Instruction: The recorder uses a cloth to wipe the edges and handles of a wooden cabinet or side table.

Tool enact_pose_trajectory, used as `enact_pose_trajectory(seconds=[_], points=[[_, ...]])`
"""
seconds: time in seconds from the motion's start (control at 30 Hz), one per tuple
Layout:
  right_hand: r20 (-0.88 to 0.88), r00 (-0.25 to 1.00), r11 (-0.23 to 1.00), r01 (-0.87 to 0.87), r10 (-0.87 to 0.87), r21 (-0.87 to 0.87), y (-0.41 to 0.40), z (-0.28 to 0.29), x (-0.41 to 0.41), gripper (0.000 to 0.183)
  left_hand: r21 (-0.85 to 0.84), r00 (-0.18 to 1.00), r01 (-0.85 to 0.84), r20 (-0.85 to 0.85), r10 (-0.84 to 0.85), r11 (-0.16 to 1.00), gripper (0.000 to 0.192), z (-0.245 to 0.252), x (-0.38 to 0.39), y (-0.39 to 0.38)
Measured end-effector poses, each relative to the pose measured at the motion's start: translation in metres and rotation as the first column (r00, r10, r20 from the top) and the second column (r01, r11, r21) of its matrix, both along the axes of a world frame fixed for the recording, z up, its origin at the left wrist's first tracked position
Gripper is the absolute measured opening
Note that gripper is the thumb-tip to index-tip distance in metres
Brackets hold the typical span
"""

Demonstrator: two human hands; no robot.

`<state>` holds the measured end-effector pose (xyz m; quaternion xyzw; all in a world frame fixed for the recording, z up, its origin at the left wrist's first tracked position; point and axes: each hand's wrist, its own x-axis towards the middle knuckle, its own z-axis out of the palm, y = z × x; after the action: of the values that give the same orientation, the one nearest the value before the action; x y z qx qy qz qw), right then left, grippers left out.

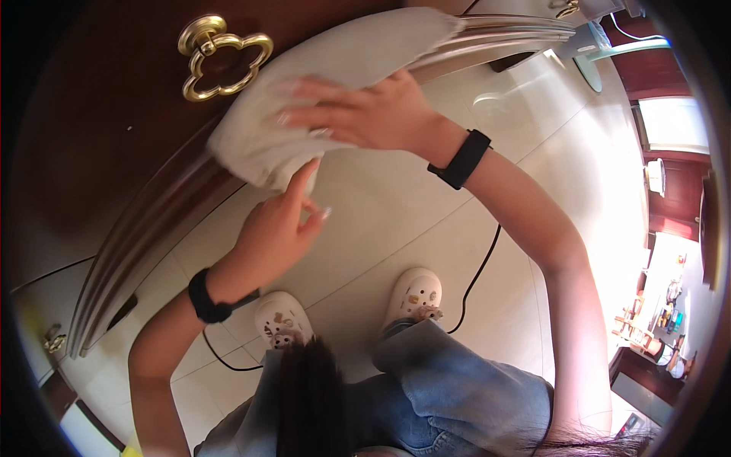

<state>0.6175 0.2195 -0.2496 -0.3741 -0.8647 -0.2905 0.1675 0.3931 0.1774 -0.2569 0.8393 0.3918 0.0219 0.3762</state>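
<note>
A pale cloth (354, 54) lies over the curved moulding (154, 200) along the lower edge of a dark wooden furniture front (103, 103). My right hand (365, 111), blurred, rests across the cloth with its fingers spread, a dark band on the wrist. Lower left, my left hand (280, 223) points its index finger up to the hanging lower corner of the cloth. Its thumb stands out to the side, while the other fingers are mostly hidden. A brass quatrefoil pull (228, 63) is mounted on the wood, just above the cloth's left part.
Below is a light tiled floor (365, 228), with a black cable (477, 280) running across it. I stand in white clogs (420, 291). Dark red cabinets (668, 188) and a counter with several small objects (671, 308) are at the far right.
</note>
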Motion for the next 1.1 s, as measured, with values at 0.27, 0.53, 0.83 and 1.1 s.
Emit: enact_pose_trajectory(seconds=[0.27,0.53,0.83,1.1], points=[[-0.661,0.667,0.904,0.425,-0.344,-0.042,0.02,-0.028,0.12,0.063,0.015,0.876,0.053,0.48,-0.054,0.998,0.059,-0.004,0.098,0.038],[-0.917,0.267,0.89,0.426,-0.297,-0.164,0.041,0.006,0.133,0.063,-0.068,0.841,0.008,0.54,0.031,0.998,0.047,0.037,0.136,0.049],[-0.998,-0.015,0.804,0.592,-0.056,-0.054,0.073,0.005,0.138,0.06,-0.01,0.72,0.173,0.683,-0.12,0.985,0.053,0.123,0.082,0.05],[-0.999,-0.042,0.776,0.629,-0.028,-0.048,0.08,0.005,0.151,0.06,-0.059,0.691,0.066,0.723,-0.002,0.996,0.053,0.101,0.15,0.042]])
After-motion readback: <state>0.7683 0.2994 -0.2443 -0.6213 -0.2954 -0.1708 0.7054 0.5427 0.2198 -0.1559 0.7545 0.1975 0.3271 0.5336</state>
